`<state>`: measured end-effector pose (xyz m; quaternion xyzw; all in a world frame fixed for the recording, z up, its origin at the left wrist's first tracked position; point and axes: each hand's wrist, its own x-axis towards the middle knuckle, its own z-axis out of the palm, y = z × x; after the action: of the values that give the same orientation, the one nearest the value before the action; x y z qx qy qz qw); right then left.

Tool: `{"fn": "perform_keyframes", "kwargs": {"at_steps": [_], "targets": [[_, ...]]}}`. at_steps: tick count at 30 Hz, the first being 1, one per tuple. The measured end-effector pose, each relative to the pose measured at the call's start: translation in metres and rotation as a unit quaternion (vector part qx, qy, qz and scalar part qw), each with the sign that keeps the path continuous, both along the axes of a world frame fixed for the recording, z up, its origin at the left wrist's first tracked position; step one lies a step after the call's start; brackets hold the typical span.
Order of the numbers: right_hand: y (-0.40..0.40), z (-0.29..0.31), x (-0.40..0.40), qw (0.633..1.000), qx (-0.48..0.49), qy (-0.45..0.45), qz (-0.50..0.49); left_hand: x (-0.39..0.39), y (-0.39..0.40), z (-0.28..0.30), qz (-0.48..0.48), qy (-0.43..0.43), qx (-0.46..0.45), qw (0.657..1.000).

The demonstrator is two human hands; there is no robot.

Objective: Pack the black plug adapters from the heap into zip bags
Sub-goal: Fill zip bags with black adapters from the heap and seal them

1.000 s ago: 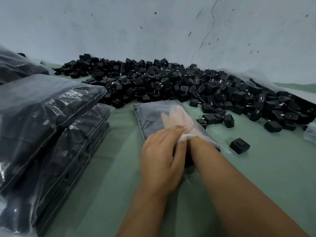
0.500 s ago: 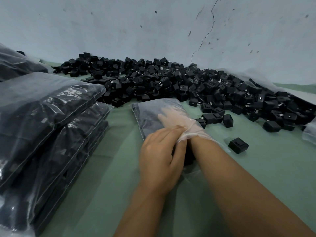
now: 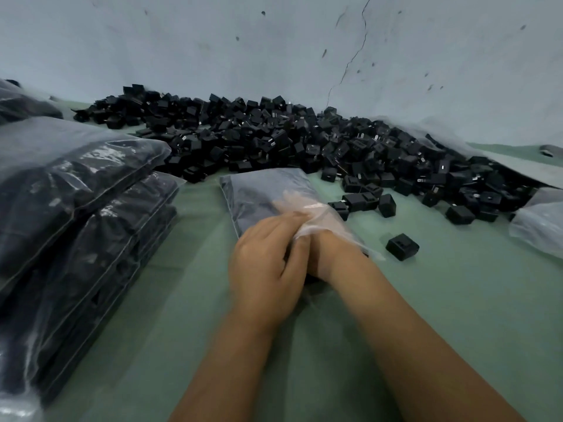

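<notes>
My right hand (image 3: 307, 208) is pushed inside the zip bag (image 3: 265, 193), up to the wrist; I can see its fingers through the clear plastic, lying fairly straight and reaching toward the bag's far end, but the film blurs them too much for me to tell whether they hold an adapter. My left hand (image 3: 268, 263) sits at the bag's mouth, fingers curled over the gathered plastic edge and pinching it against my right wrist. The bag lies flat on the green tabletop (image 3: 182, 300), its closed end pointing toward the heap of black plug adapters (image 3: 289, 141), and its far part looks dark.

The heap runs along the base of the pale, cracked wall (image 3: 274, 41) and spreads out to my right. A few adapters have strayed from it: a small cluster (image 3: 365, 202) just right of the bag, and a single adapter (image 3: 402, 246) lying by itself near my right forearm.

To my left stands a stack of filled zip bags (image 3: 76, 208), dark with adapters, several layers deep. At the right edge of the tabletop lies another clear plastic bag (image 3: 539, 220), only partly in view.
</notes>
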<state>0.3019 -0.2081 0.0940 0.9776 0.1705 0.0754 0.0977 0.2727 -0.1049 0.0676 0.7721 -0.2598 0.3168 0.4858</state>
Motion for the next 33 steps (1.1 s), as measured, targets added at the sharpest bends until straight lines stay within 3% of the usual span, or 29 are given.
{"fn": "perform_keyframes", "kwargs": {"at_steps": [1,2,3,5,6,10,13,16,19,22,27,29,33], "targets": [[-0.004,-0.005,-0.004,0.995,0.012,0.094,-0.015,-0.001,0.000,0.001,0.002,0.004,0.001,1.000],[-0.008,0.000,-0.013,0.993,-0.019,0.115,-0.030,-0.001,0.000,0.001,0.003,0.008,0.001,1.000],[-0.008,0.003,-0.023,0.993,0.038,0.097,-0.049,-0.002,0.000,0.003,0.003,0.013,-0.001,1.000],[-0.014,0.000,-0.040,0.980,0.191,-0.011,-0.047,-0.004,0.000,0.005,-0.001,0.022,-0.007,1.000],[-0.015,-0.003,-0.047,0.971,0.223,-0.086,-0.028,-0.006,0.001,0.006,-0.005,0.026,-0.011,1.000],[-0.020,-0.010,-0.075,0.894,0.263,-0.356,0.068,-0.008,0.003,0.006,-0.007,0.045,0.001,0.999],[-0.043,-0.012,-0.085,0.843,0.339,-0.416,-0.031,-0.008,0.004,0.005,0.010,0.087,0.029,0.996],[-0.073,-0.018,-0.087,0.807,0.408,-0.364,-0.224,-0.006,0.005,0.003,0.005,0.126,0.034,0.991],[-0.094,-0.025,-0.082,0.819,0.389,-0.210,-0.366,-0.005,0.005,0.001,0.006,0.140,0.043,0.989],[-0.098,-0.029,-0.078,0.835,0.372,-0.125,-0.385,-0.005,0.005,0.002,0.006,0.140,0.042,0.989],[-0.098,-0.031,-0.076,0.834,0.379,-0.148,-0.373,-0.004,0.004,0.001,0.004,0.146,0.039,0.988],[-0.097,-0.029,-0.076,0.818,0.420,-0.156,-0.360,-0.004,0.004,0.002,0.004,0.148,0.032,0.988],[-0.099,-0.027,-0.079,0.748,0.519,-0.184,-0.371,-0.005,0.004,0.003,0.002,0.152,0.024,0.988]]}}
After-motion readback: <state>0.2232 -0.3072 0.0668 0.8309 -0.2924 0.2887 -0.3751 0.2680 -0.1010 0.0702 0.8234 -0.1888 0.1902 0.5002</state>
